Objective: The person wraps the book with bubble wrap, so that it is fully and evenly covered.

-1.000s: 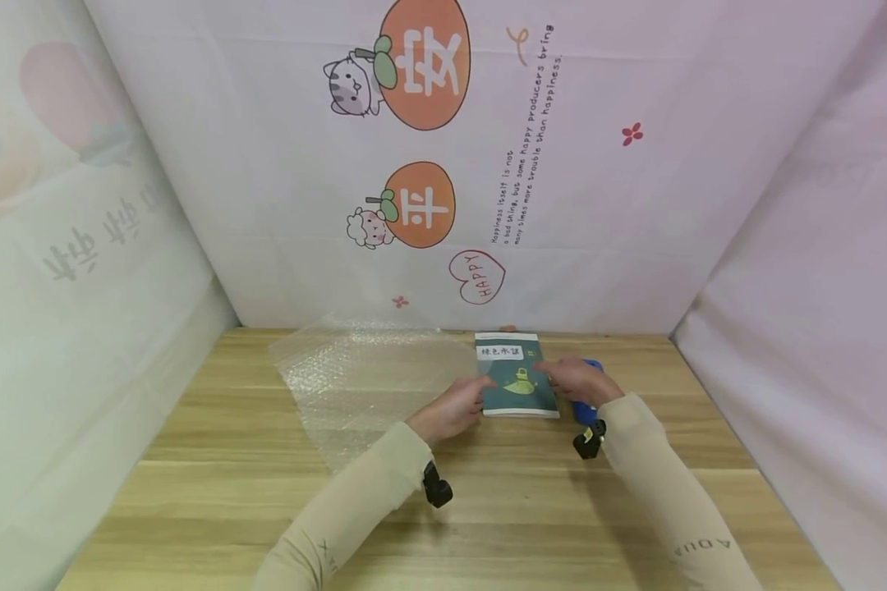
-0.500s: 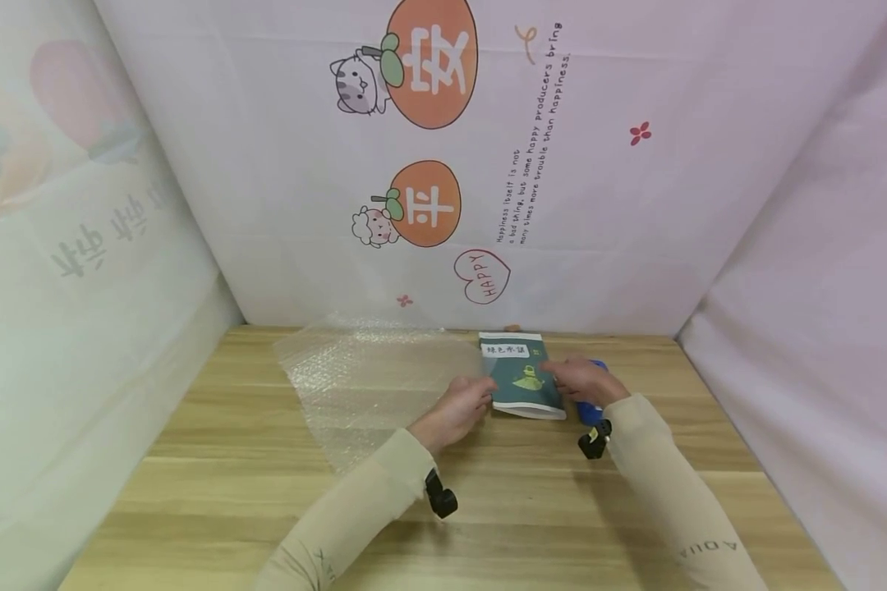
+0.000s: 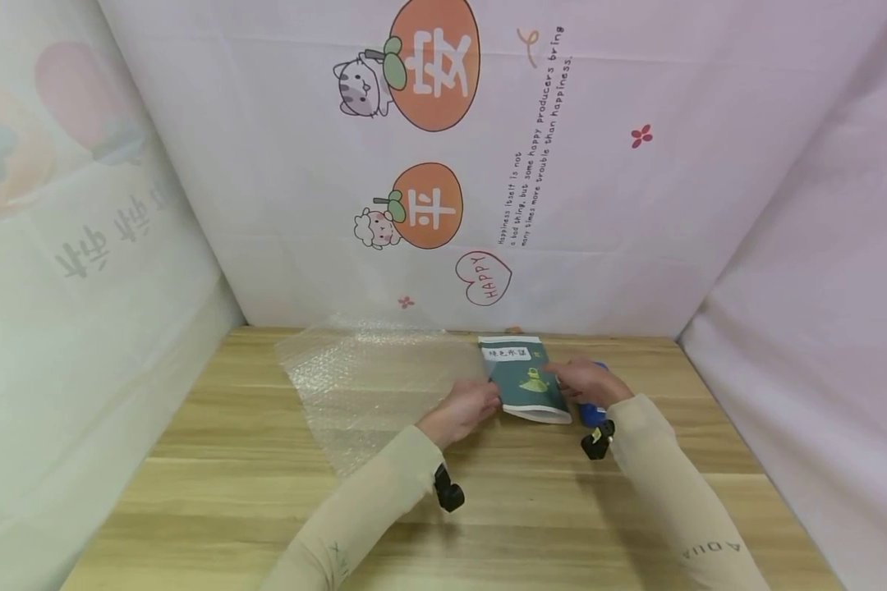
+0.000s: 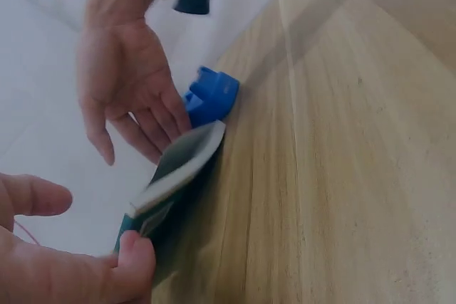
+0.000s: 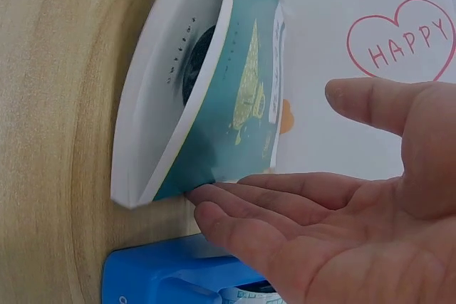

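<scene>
1. The green pouch [image 3: 513,382] lay at the far side of the counter [image 3: 503,517], near the printed backdrop [image 3: 636,238]. Its white-rimmed mouth gaped toward the person, and a dark round shape [image 5: 197,69] showed inside, too partly hidden to identify.

2. The left hand [image 3: 462,410] was at the pouch's near left edge. Its thumb stood apart from the other fingers, and a fingertip touched the pouch without pinching it.

3. The right hand [image 3: 582,380] was at the opposite edge. Its fingers were extended, close together and slightly bent, with the tips against the pouch's side; the thumb was spread well away, gripping nothing.

4. A blue object [image 5: 157,268] sat on the counter just right of the pouch, partly covered by the right hand in the head view. A patterned band showed within it.

5. Clear bubble wrap [image 3: 369,377] was spread left of the pouch, partly behind the left sleeve [image 3: 369,501]. Whether it touched the pouch, I couldn't tell.

6. A black wrist camera [image 3: 448,490] was worn at the left cuff; another [image 3: 598,440] was at the right.
</scene>
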Demonstrator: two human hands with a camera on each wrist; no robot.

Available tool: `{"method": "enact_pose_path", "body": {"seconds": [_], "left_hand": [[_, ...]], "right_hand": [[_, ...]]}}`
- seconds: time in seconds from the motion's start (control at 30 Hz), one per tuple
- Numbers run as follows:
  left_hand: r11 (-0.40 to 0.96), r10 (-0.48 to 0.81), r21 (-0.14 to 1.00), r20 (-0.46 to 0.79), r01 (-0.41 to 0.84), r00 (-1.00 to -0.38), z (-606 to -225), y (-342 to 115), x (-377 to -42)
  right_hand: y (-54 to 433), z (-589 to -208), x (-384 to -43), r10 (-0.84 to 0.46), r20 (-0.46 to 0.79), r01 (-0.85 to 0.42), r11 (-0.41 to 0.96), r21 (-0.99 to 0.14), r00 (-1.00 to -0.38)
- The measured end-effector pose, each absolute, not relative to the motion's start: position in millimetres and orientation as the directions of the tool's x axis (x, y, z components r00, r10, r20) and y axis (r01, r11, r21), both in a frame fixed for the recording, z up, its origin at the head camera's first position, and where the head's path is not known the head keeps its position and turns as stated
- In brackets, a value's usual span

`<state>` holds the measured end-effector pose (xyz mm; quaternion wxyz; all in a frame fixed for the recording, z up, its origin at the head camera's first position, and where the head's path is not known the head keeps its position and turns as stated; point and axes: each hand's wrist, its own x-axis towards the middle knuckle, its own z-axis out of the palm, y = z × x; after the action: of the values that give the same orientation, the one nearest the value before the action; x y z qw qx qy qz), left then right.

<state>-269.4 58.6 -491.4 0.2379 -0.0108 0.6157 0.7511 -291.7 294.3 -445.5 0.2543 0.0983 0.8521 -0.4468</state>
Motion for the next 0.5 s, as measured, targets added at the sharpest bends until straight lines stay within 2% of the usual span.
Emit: {"method": "enact_pose_path", "body": {"seconds": [0.17,0.5], "left_hand": [[-0.006,0.372,0.954,-0.276,-0.3,-0.886,-496,65,-270],[-0.058,0.299,0.947,-0.287,-0.317,-0.91,-500,71,-272]], "right_hand": [[294,-444,-289,-0.049,-0.524,0.403,0.578,-0.709,-0.851],[295,-442,-290,-0.04,-0.511,0.385,0.608,-0.694,-0.859]]}}
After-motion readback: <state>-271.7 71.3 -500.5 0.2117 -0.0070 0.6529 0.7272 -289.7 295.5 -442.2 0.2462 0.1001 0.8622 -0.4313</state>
